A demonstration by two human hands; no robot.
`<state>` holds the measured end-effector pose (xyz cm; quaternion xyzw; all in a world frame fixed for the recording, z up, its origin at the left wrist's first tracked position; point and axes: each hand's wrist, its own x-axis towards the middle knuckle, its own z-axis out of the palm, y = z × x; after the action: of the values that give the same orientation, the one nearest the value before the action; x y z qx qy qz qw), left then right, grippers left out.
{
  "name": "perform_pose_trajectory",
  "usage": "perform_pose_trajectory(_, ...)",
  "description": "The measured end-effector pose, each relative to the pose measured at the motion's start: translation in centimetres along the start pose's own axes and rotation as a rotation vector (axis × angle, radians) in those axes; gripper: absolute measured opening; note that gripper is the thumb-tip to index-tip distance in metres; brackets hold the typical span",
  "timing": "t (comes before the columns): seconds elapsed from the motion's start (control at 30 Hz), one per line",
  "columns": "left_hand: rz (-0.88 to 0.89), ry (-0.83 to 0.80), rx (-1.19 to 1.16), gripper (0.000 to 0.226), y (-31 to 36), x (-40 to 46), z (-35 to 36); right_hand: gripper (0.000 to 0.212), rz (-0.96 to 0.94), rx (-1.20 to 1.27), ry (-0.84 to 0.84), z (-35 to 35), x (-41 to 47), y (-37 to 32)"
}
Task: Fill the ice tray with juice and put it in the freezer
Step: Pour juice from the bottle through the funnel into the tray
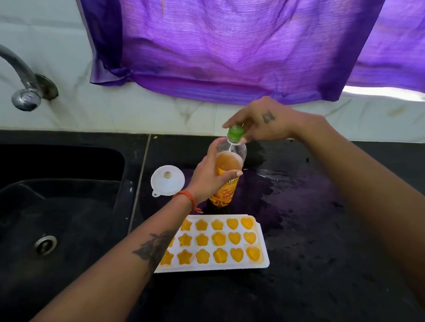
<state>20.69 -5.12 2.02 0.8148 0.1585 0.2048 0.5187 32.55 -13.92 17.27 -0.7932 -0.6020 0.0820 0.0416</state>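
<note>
Your left hand (208, 176) wraps the juice bottle (227, 173); your right hand (257, 123) pinches its green cap (235, 132). The filled ice tray (218, 243) lies just below your left fingers.

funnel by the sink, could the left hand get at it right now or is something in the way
Probably yes, once it lets go. The white funnel lies uncovered on the counter just left of the left hand, nothing between them. But that hand grips the juice bottle while the right hand holds the green cap.
</note>
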Motion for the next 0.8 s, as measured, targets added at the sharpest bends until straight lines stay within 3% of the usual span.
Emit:
perform_pose_trajectory(0.1, -0.002, 0.017, -0.011, 0.082, 0.0, -0.1, 0.1, 0.037, -0.009, -0.062, 0.115, 1.2, 0.5, -0.3)
perform_pose_trajectory(0.27, 0.01, 0.02, -0.018, 0.083, 0.0, -0.1, 0.2, 0.044, -0.01, -0.41, 0.244, 3.1, 0.2, -0.6)
perform_pose_trajectory(0.37, 0.012, 0.008, -0.015, 0.083, 0.1, -0.5, 0.4, 0.049, 0.032, -0.34, 0.234, 3.1, -0.2, -0.3)
perform_pose_trajectory(0.5, 0.007, 0.02, -0.016, 0.083, 0.4, -0.4, 0.0, 0.041, -0.047, -0.134, 0.136, 2.2, 0.0, -0.4)
perform_pose_trajectory(0.63, 0.017, 0.034, -0.013, 0.083, 0.3, -0.6, 0.0, 0.034, -0.07, -0.258, 0.3, 4.2, -0.4, -1.0)
perform_pose_trajectory(0.8, 0.035, 0.035, 0.01, 0.084, 0.6, -0.6, 0.6, 0.055, 0.31, -0.307, 0.525, 5.9, -0.4, -2.4)
